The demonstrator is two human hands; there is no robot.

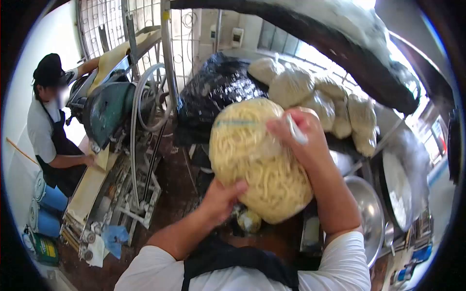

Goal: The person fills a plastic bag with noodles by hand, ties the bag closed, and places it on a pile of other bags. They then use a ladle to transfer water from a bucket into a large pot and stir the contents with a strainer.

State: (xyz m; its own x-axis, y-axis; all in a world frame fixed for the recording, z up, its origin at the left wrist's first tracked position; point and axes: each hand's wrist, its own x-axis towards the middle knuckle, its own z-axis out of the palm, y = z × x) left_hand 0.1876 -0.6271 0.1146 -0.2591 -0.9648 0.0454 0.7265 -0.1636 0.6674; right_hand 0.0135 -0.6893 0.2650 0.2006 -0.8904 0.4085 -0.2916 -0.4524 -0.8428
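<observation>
A big clear plastic bag of thick yellow noodles (262,179) is held up in front of my chest, with a bluish stripe across its upper part. My left hand (221,201) grips the bag's lower left side, its thumb lying on the plastic and the other fingers hidden underneath. At the bag's upper right, my right hand (298,128) is closed around a small white object (296,130), whose kind I cannot make out. The right fingertips are blurred and reach over the bag.
Several filled bags (291,87) lie behind, beside black plastic sheeting (218,80). On the left, another person (51,116) handles a dough sheet at a roller machine (109,109). A metal bowl (364,208) and a steaming round vessel (398,189) stand at right.
</observation>
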